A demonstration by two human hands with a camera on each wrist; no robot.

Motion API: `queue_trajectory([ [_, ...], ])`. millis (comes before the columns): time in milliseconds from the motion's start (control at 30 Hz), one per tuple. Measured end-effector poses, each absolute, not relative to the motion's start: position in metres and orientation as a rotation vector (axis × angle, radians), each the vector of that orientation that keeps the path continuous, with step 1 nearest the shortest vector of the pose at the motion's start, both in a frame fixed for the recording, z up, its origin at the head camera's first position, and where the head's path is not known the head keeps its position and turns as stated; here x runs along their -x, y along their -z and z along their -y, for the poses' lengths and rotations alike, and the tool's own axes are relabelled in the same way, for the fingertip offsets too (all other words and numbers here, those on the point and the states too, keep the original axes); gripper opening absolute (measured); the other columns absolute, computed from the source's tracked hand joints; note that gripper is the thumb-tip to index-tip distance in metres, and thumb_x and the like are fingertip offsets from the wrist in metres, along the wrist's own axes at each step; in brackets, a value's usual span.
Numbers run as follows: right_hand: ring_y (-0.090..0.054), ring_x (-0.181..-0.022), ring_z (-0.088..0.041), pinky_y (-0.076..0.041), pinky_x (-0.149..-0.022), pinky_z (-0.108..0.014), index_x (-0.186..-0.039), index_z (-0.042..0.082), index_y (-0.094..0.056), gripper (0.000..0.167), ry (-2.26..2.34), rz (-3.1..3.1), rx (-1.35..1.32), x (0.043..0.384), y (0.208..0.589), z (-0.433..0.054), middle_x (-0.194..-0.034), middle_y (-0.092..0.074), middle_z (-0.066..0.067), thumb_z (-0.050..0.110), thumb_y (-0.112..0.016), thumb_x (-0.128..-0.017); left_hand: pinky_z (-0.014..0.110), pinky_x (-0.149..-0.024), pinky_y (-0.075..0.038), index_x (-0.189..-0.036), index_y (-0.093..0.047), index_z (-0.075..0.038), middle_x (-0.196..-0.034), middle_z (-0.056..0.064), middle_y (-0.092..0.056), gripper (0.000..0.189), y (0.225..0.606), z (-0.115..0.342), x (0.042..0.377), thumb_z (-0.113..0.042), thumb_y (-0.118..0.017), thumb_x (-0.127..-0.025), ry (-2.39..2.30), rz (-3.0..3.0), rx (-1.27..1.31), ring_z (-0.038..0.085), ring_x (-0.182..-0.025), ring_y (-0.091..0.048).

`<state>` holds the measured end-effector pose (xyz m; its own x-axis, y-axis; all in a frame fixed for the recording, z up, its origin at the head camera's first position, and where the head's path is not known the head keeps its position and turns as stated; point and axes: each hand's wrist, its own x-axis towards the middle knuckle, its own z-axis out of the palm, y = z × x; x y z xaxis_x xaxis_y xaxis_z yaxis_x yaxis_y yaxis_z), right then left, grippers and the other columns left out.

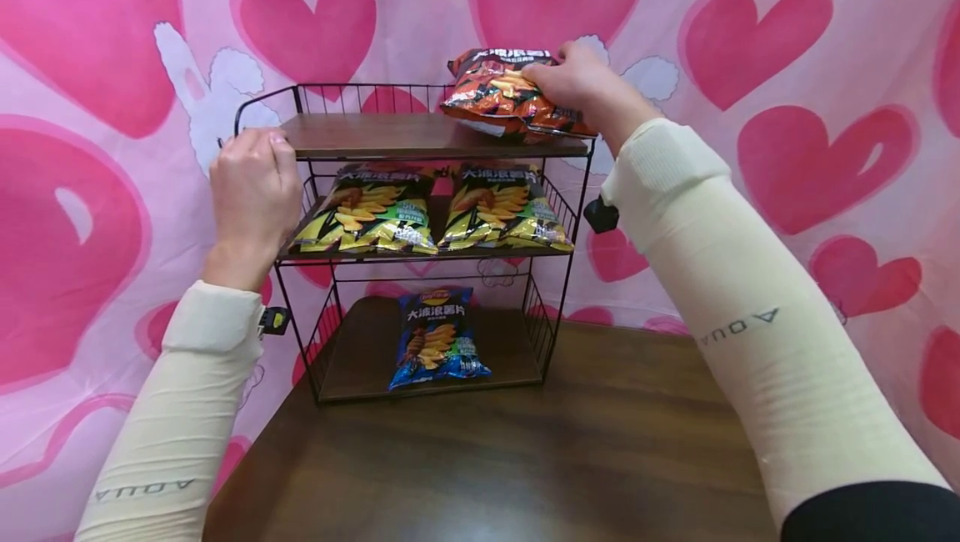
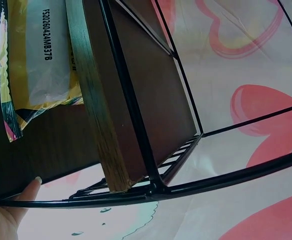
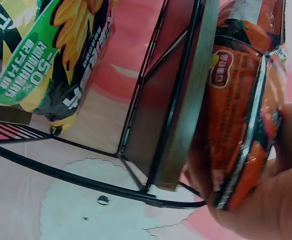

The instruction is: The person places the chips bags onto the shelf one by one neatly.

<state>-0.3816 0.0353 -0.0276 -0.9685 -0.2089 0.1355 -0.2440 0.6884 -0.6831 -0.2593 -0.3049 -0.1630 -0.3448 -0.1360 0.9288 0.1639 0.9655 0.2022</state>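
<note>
My right hand holds a red-orange bag of potato chips at its right end, over the right part of the top board of a three-tier rack. In the right wrist view the thumb and fingers curl round the end of that chip bag, right beside the board's edge. At the rack's upper left, my left hand is curled at the black wire frame. The left wrist view shows its thumb against the black rail; its other fingers are hidden there.
Two black-and-yellow chip bags, one left and one right, lie side by side on the middle board. A blue chip bag lies on the bottom board. The rack stands on a brown wooden table before a heart-patterned pink cloth.
</note>
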Motion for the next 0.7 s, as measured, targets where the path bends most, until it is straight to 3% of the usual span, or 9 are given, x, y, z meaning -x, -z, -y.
queue_trajectory([
  [133, -0.028, -0.15, -0.022, -0.028, -0.122, -0.037, -0.164, 0.011, -0.014, 0.073, -0.794, 2.81, -0.495, 0.375, 0.021, -0.035, -0.168, -0.023, -0.01, 0.046, -0.039, -0.105, 0.063, -0.091, -0.047, -0.1, -0.069, 0.016, -0.103, 0.031, -0.07, 0.048, 0.161, 0.304, 0.259, -0.02, -0.038, -0.107, 0.317, 1.903, 0.009, 0.054, -0.099, -0.064],
  [300, -0.012, -0.158, -0.027, -0.014, -0.127, -0.045, -0.166, 0.024, -0.008, 0.07, -0.598, 2.72, -0.682, 0.366, 0.018, -0.024, -0.172, -0.007, -0.008, 0.054, -0.027, -0.107, 0.064, -0.089, -0.047, -0.098, -0.069, 0.016, -0.102, 0.031, -0.07, 0.048, 0.159, 0.304, 0.259, -0.019, -0.038, -0.107, 0.307, 1.89, 0.01, 0.054, -0.097, -0.063],
  [467, -0.008, -0.158, -0.03, -0.01, -0.126, -0.051, -0.165, 0.032, -0.011, 0.067, -0.436, 2.781, -0.929, 0.369, 0.024, -0.013, -0.173, -0.005, -0.002, 0.06, -0.018, -0.105, 0.064, -0.089, -0.048, -0.1, -0.069, 0.016, -0.103, 0.031, -0.07, 0.048, 0.16, 0.304, 0.259, -0.02, -0.038, -0.107, 0.311, 1.9, 0.001, 0.054, -0.098, -0.064],
  [700, -0.014, -0.157, -0.031, -0.015, -0.125, -0.053, -0.165, 0.032, -0.014, 0.066, -0.261, 2.814, -1.116, 0.369, 0.036, -0.017, -0.172, -0.011, -0.003, 0.059, -0.021, -0.105, 0.063, -0.09, -0.047, -0.099, -0.069, 0.016, -0.101, 0.031, -0.069, 0.048, 0.163, 0.301, 0.259, -0.019, -0.038, -0.107, 0.314, 1.899, 0.009, 0.054, -0.098, -0.063],
])
